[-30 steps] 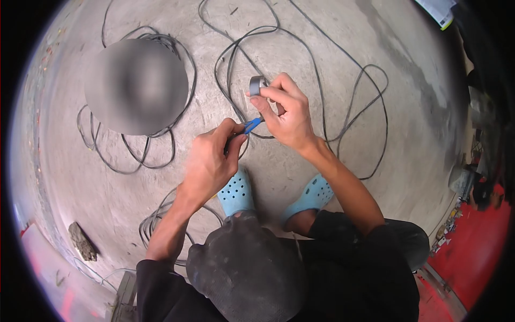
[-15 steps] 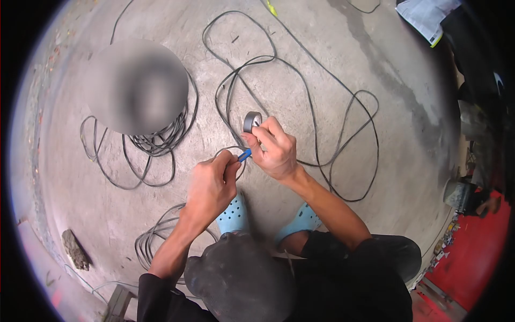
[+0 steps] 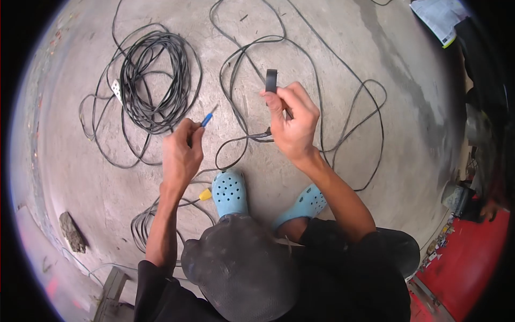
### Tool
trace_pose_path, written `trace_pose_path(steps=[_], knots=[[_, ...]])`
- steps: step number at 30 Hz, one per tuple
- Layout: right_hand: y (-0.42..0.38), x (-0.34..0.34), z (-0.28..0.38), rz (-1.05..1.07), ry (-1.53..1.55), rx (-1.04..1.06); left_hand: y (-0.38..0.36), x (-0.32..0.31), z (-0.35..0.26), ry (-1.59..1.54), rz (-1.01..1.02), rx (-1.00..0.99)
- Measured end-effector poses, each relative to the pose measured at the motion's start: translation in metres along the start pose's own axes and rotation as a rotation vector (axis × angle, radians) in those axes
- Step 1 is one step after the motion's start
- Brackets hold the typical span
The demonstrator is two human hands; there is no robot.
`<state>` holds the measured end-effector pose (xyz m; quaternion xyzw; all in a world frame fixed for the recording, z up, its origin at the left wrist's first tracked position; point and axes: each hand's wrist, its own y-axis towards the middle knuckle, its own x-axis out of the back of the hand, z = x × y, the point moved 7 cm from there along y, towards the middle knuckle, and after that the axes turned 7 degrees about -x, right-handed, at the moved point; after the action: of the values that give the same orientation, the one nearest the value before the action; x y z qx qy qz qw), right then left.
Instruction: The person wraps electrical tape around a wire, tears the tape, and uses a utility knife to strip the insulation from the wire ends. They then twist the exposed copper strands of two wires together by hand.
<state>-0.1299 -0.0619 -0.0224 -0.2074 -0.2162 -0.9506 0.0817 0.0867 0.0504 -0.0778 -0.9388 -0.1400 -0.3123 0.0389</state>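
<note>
My left hand point(image 3: 183, 151) is closed on a slim blue tool point(image 3: 206, 119) whose thin grey tip points up and to the right; its exact kind I cannot make out. Between thumb and fingers of my right hand point(image 3: 294, 121) is a roll of black electrical tape point(image 3: 271, 80), held up edge-on. A black cable point(image 3: 229, 140) runs in a loop below the right hand, and a dark thicker part point(image 3: 266, 132) of it shows beside the palm. Whether that hand also grips the cable is hidden.
A big coil of black cable point(image 3: 126, 64) with a white socket strip point(image 3: 116, 91) lies at the left. A yellow plug point(image 3: 205, 194) is by my blue clog point(image 3: 229, 190). Loose cable loops point(image 3: 382, 139) spread right. A stone-like chunk point(image 3: 72, 232) lies far left.
My hands have moved apart: the left one left and up with the blue tool, the right one up and right with the tape roll. The tape has turned edge-on.
</note>
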Motion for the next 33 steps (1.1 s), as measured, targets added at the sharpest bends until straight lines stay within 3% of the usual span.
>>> trace_pose_path(steps=[3, 4, 7, 10, 12, 16, 22, 26, 29, 32, 33], knots=[[0.001, 0.001, -0.043, 0.102, 0.33, -0.528, 0.014, 0.001, 0.036, 0.173, 0.067, 0.068], [0.002, -0.001, -0.044, 0.114, 0.33, -0.548, 0.019, -0.005, 0.042, 0.24, 0.108, 0.052], [0.001, -0.002, -0.045, 0.1, 0.313, -0.592, 0.024, -0.006, -0.01, 0.6, -0.229, -0.569], [-0.001, -0.001, -0.044, 0.033, 0.267, -0.613, 0.01, -0.018, -0.041, -0.219, -0.073, -0.29], [-0.002, -0.002, -0.046, 0.016, 0.257, -0.681, -0.011, -0.027, -0.09, -0.192, -0.091, -0.5], [-0.007, -0.007, -0.056, -0.064, 0.26, -0.621, -0.028, -0.06, -0.105, -0.031, -0.183, -0.58], [-0.011, -0.008, -0.048, -0.078, 0.285, -0.66, -0.028, -0.075, -0.089, -0.116, -0.351, -0.524], [-0.008, -0.006, -0.036, -0.064, 0.319, -0.688, -0.025, -0.077, -0.086, -0.184, -0.271, -0.428], [-0.005, -0.005, -0.028, -0.048, 0.327, -0.652, -0.021, -0.081, -0.082, -0.383, -0.111, -0.258], [-0.005, -0.005, -0.03, -0.008, 0.315, -0.648, -0.027, -0.109, -0.057, -0.812, 0.265, 0.157], [-0.006, -0.006, -0.031, 0.01, 0.308, -0.649, -0.027, -0.111, -0.059, -0.889, 0.377, 0.187]])
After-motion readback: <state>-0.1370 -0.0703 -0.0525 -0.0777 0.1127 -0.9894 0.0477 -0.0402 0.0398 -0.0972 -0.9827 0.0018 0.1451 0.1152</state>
